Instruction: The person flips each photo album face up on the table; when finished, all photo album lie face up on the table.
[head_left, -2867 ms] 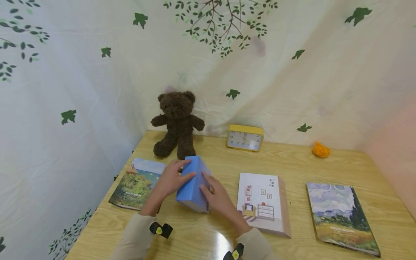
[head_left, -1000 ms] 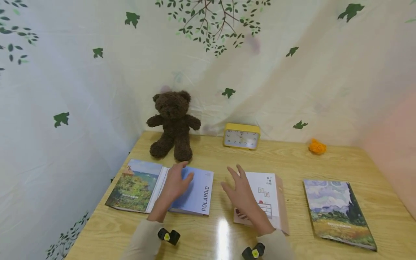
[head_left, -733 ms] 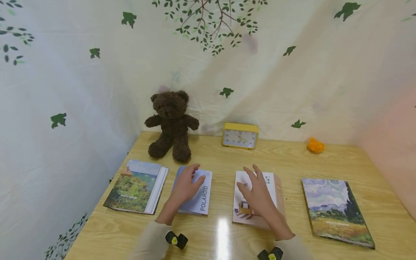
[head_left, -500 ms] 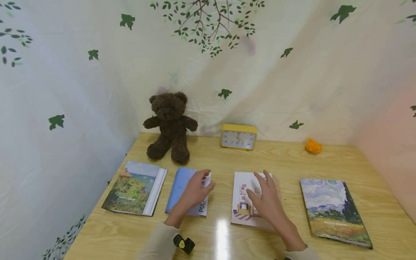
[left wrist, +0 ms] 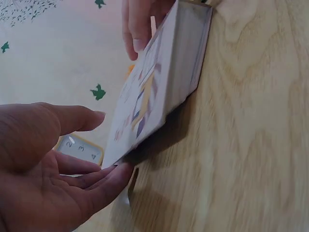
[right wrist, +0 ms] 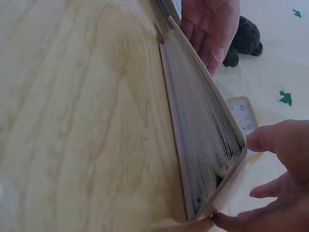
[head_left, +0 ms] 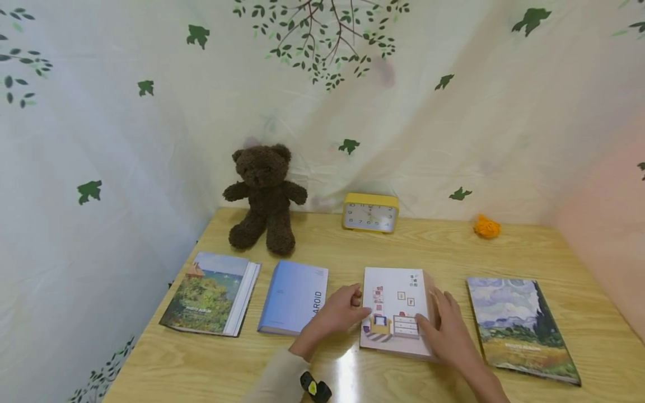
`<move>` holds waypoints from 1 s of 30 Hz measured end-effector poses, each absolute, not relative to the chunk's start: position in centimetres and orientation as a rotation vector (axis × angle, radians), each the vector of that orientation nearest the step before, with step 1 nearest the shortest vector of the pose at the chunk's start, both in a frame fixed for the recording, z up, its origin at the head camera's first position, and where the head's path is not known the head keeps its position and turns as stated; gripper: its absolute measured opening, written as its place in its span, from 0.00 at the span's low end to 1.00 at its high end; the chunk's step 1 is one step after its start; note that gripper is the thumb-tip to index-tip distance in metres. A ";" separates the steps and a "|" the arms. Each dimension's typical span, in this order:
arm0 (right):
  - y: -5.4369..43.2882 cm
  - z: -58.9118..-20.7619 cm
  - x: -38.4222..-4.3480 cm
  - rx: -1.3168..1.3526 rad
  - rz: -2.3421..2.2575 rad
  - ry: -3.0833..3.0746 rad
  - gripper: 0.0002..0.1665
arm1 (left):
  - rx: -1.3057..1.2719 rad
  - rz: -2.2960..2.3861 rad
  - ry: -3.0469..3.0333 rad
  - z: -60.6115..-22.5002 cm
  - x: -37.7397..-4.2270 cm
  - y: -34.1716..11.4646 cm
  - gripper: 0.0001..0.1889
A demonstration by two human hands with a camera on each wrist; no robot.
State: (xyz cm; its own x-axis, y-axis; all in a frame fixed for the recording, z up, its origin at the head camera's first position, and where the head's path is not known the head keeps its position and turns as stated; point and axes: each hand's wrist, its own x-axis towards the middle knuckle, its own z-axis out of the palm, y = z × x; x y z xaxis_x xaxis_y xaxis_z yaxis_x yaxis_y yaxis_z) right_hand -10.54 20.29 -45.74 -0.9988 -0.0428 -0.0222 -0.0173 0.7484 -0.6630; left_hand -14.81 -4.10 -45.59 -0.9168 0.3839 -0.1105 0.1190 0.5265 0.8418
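Observation:
A thick white photo album [head_left: 383, 296] with a pink spine and a printed room scene lies on the wooden table. My right hand [head_left: 448, 330] grips its spine side, thumb on the top edge and fingers lower down the spine, as the right wrist view shows. At the opposite edge is my left hand [head_left: 340, 310]. In the left wrist view, fingertips [left wrist: 120, 171] of that hand touch the low edge of the album, while its thumb stands apart above the cover. The blue POLAROID album [head_left: 292, 296] lies just left of the left hand.
A landscape-painted album [head_left: 209, 296] lies at the far left, and another painted album [head_left: 519, 324] at the right. Along the back are a brown teddy bear [head_left: 264, 196], a yellow clock [head_left: 370, 215] and an orange crumpled item [head_left: 487, 226]. Printed cloth [head_left: 403, 129] hangs behind.
The blue album, earlier held upright in both hands, now lies flat beside the left painted album. Both hands have let it go and moved right to the white album.

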 end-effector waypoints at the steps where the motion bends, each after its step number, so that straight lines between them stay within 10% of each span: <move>1: 20.5 -45.9 -10.4 -0.062 -1.119 2.907 0.42 | 0.421 1.343 2.478 -45.7 -14.8 -3.7 0.21; 11: 21.5 -45.6 -10.9 0.264 -1.427 2.517 0.41 | 0.399 1.233 2.612 -46.4 -14.9 -1.4 0.13; 30: 22.3 -43.7 -10.5 0.341 -1.715 2.247 0.52 | 0.408 1.079 2.650 -45.9 -14.0 0.5 0.43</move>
State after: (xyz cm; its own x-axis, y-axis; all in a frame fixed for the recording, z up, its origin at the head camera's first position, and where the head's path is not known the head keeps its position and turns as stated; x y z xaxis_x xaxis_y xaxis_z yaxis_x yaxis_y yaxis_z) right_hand -10.49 22.35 -43.67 -0.9290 0.0099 -0.3701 0.3596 0.2618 -0.8956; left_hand -14.00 0.51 -45.88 -0.9295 0.3475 -0.1240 0.1620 0.6865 0.7089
